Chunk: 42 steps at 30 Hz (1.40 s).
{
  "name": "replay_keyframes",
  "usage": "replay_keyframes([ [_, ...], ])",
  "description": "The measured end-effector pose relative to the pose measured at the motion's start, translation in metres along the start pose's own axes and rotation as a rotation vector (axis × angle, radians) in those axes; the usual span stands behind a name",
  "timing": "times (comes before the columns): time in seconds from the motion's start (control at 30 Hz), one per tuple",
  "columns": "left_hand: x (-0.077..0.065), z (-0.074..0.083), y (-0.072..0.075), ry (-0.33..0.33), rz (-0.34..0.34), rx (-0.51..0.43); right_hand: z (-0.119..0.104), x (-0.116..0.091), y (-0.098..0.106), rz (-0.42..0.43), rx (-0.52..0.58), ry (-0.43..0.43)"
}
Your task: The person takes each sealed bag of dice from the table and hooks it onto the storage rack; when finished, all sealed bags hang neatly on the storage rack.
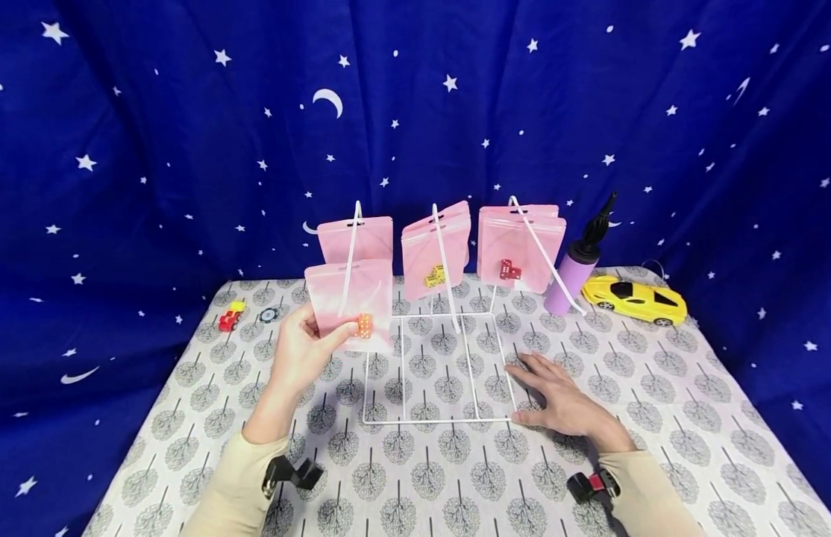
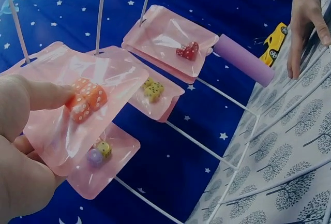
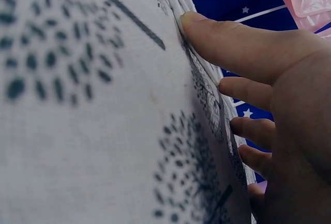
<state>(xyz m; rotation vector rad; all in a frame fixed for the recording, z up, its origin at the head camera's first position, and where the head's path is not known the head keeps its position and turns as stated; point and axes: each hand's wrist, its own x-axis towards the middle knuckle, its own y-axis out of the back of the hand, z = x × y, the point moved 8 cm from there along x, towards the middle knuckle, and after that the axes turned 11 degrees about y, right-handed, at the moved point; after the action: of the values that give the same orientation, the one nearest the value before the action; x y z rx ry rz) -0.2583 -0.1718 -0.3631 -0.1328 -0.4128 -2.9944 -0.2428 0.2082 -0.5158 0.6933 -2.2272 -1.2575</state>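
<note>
My left hand [image 1: 296, 354] pinches a pink zip bag [image 1: 328, 287] between thumb and fingers, the thumb over the orange dice [image 2: 88, 99] inside. In the left wrist view, the tip of the left prong [image 2: 19, 32] meets this bag's hanging slot. Behind it, another pink bag [image 1: 368, 239] hangs on the same side of the white wire rack [image 1: 442, 422]. My right hand [image 1: 556, 399] rests with fingers spread and extended at the right front corner of the rack's base, thumb [image 3: 207, 30] touching the wire.
Pink bags with yellow dice [image 1: 434, 277] hang on the middle prong, and bags with red dice [image 1: 509, 270] on the right one. A purple hand pump [image 1: 571, 280] and yellow toy car [image 1: 633, 300] stand back right. A small red-yellow toy [image 1: 231, 318] and dark ring [image 1: 268, 315] lie back left.
</note>
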Motion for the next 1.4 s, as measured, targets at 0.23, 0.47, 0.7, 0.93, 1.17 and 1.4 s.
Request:
replay_keyframes([
  [0.23, 0.018, -0.001, -0.001, 0.009, 0.013, 0.024, 0.0, 0.0, 0.001, 0.003, 0.004, 0.004],
  [0.47, 0.034, -0.003, -0.002, 0.01, 0.001, -0.01, -0.001, -0.001, 0.0, 0.002, -0.006, 0.017],
  [0.7, 0.046, -0.003, -0.002, 0.004, 0.0, 0.004, -0.001, -0.001, 0.0, 0.005, 0.002, 0.014],
  [0.93, 0.056, -0.004, -0.002, 0.034, 0.003, -0.006, -0.002, -0.001, 0.001, -0.001, 0.008, 0.007],
  [1.17, 0.062, -0.005, -0.004, 0.031, 0.013, 0.0, -0.002, -0.001, 0.001, -0.005, 0.011, 0.003],
  [1.4, 0.068, -0.005, -0.005, 0.022, 0.025, -0.02, -0.002, -0.002, 0.001, 0.0, 0.019, 0.002],
])
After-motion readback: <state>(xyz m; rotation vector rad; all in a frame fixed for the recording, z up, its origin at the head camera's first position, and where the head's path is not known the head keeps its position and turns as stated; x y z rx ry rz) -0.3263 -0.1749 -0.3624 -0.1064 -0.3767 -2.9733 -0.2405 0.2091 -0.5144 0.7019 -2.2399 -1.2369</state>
